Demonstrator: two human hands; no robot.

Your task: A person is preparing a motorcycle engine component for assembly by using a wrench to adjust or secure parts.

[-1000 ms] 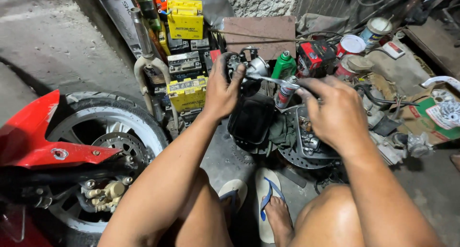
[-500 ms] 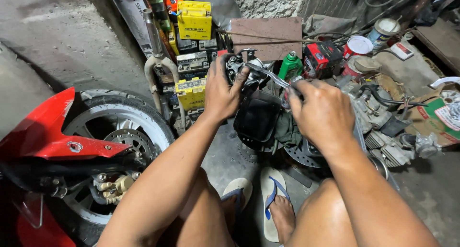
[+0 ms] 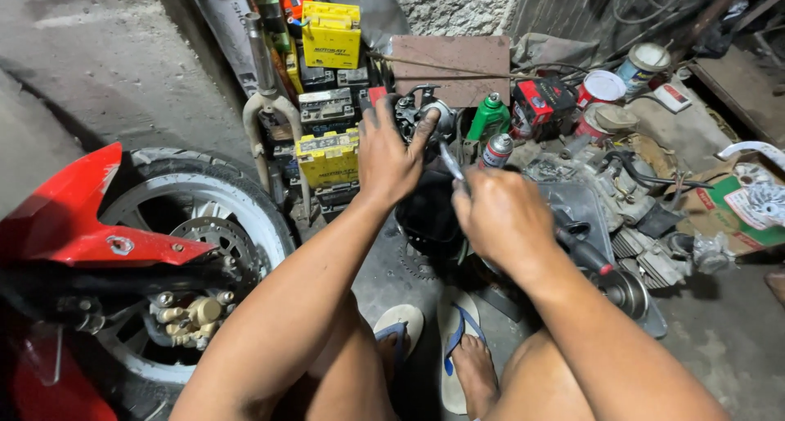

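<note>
While the left hand (image 3: 391,161) clasps a dark grimy metal engine part (image 3: 425,117) with fingers spread over its near face, the right hand (image 3: 503,218) sits closed around a slim silver metal tool (image 3: 452,164) whose tip points far-left toward that part; the part stands at centre, far of both hands, above a black rounded casing (image 3: 427,217). Left of the part: a stack of box-shaped batteries, the topmost a yellow battery box with dark lettering (image 3: 331,33), below it a grey battery with a pale label (image 3: 325,106), then a second yellow battery (image 3: 329,156). Behind the part: a flat rusty brown metal plate (image 3: 450,68). Right of it: a green plastic bottle with a silver cap (image 3: 488,118), a grey spray can with a red band (image 3: 495,151), a red and black battery box (image 3: 543,105), a white-lidded red tin (image 3: 601,89). Far right: an open brown cardboard carton with red and green print (image 3: 719,217). Near left: a red motorcycle fender (image 3: 78,217) over a black tyre on a white wheel (image 3: 219,207).
</note>
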